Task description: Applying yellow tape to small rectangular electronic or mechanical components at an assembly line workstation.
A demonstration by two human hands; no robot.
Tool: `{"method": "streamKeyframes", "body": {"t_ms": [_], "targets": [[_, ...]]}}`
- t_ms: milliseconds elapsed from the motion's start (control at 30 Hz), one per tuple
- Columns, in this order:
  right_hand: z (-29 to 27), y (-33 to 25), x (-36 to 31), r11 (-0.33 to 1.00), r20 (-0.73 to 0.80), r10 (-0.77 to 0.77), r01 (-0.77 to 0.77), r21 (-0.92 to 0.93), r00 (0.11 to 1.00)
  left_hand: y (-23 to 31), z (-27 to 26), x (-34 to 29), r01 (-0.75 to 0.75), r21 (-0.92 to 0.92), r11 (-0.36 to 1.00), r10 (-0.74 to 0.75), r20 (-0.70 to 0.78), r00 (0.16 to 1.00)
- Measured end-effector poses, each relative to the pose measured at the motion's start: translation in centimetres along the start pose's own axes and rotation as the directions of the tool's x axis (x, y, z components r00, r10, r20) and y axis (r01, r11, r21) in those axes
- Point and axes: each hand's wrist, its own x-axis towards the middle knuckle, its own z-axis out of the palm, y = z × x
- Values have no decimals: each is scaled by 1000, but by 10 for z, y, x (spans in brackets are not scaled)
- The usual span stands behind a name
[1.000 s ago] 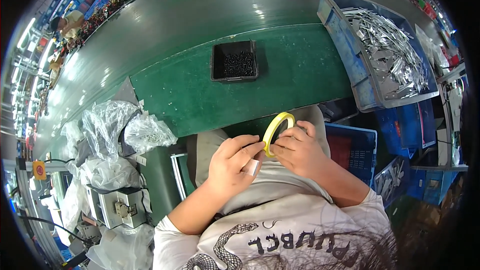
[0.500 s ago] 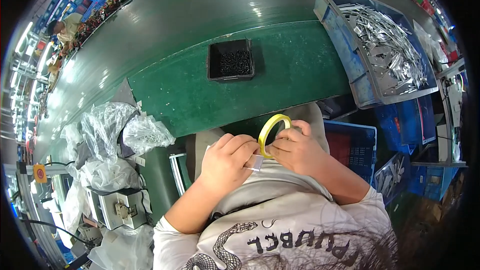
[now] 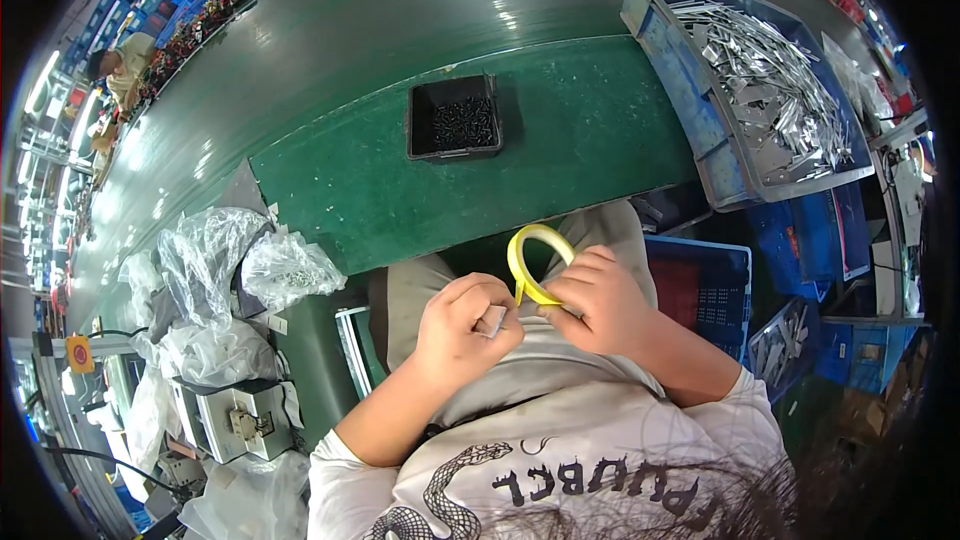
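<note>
My right hand is closed on a roll of yellow tape, held upright over my lap with its ring facing me at an angle. My left hand is closed round a small flat metal piece, whose pale grey face shows between the fingers. The left fingertips are close by the near edge of the tape roll, where a short bit of tape seems to run towards them. What the left fingertips pinch there is partly hidden.
On the green table stands a black bin of small dark screws. A blue crate of thin metal parts is at the right. Plastic bags lie at the left, above a grey metal box. A blue basket sits lower right.
The tape roll has tilted and shifted slightly left, with my right hand turning on it. My left hand has rolled, so the metal piece now shows higher, between the fingers.
</note>
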Motion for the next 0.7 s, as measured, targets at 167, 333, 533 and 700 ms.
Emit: {"method": "streamKeyframes", "body": {"t_ms": [167, 333, 533, 700], "targets": [[-2, -3, 4, 982, 30, 125, -128, 141, 992, 8, 2, -4, 252, -202, 946, -239, 87, 967], [-2, 1, 2, 962, 113, 230, -244, 126, 967, 3, 9, -11, 540, -486, 687, -526, 181, 831], [-12, -13, 16, 900, 251, 286, -349, 260, 925, -1, 13, -14, 674, -488, 555, -624, 290, 725], [-13, -4, 23, 870, 404, 286, -412, 272, 869, -1, 10, -13, 700, -456, 550, -649, 293, 702]]}}
